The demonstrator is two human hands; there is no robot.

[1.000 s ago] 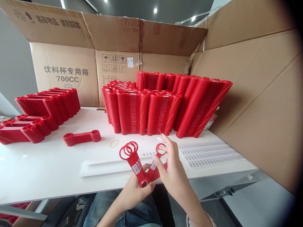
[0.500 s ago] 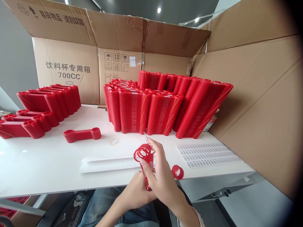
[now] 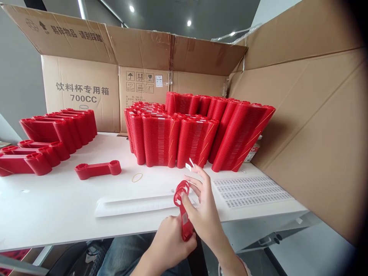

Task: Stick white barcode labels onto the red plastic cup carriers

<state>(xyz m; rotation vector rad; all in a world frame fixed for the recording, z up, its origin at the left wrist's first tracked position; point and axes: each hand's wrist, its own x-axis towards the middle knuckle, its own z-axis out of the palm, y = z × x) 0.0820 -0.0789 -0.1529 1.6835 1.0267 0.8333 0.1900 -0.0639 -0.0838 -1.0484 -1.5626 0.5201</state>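
My left hand (image 3: 169,239) grips the lower end of a small bundle of red plastic cup carriers (image 3: 183,207), held upright at the white table's front edge (image 3: 71,226). My right hand (image 3: 202,209) rests against the bundle's right side, thumb on the strips, other fingers spread. A small white sticker (image 3: 189,165) sticks to a raised fingertip of my right hand. A white barcode label shows on the bundle near my left hand. To the right lies a sheet of barcode labels (image 3: 251,189).
Tall stacks of red carriers (image 3: 195,132) fill the table's middle. Lower stacks (image 3: 48,134) lie at the left. A short stack (image 3: 97,169) and a rubber band (image 3: 137,177) lie in front. A white backing strip (image 3: 135,205) lies near the edge. Cardboard boxes (image 3: 80,92) stand behind and right.
The fanned red carriers have been gathered into one aligned bundle. My right hand moved in against the bundle, and a white sticker now shows on its raised fingertip.
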